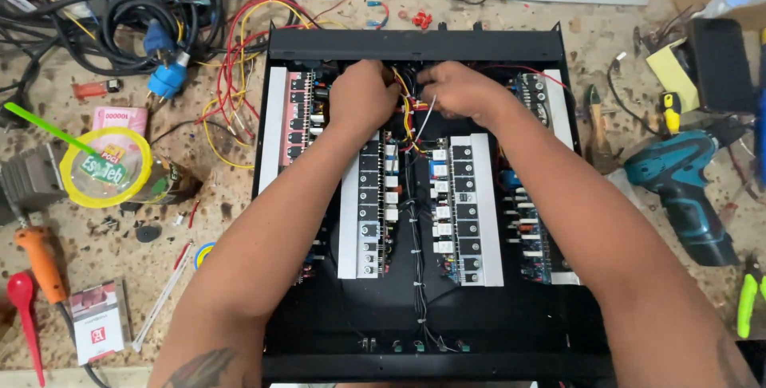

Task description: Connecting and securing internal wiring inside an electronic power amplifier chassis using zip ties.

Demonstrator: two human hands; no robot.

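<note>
An open black amplifier chassis (415,43) lies on the workbench, holding several circuit boards with pale heat-sink strips (483,212). Both my hands reach deep into its far end. My left hand (363,97) is curled over a bundle of red and yellow wires (407,113). My right hand (459,89) is closed beside it, pinching a thin white wire or tie (427,117) that hangs from the fingers. The two hands almost touch over the bundle. My forearms hide parts of the side boards.
A teal cordless drill (682,189) lies right of the chassis, with pliers (594,117) and a green-handled cutter (748,300). On the left are black cables with blue plugs (166,77), a yellow-lidded drink cup (105,166), an orange-handled tool (38,260) and a small box (97,320).
</note>
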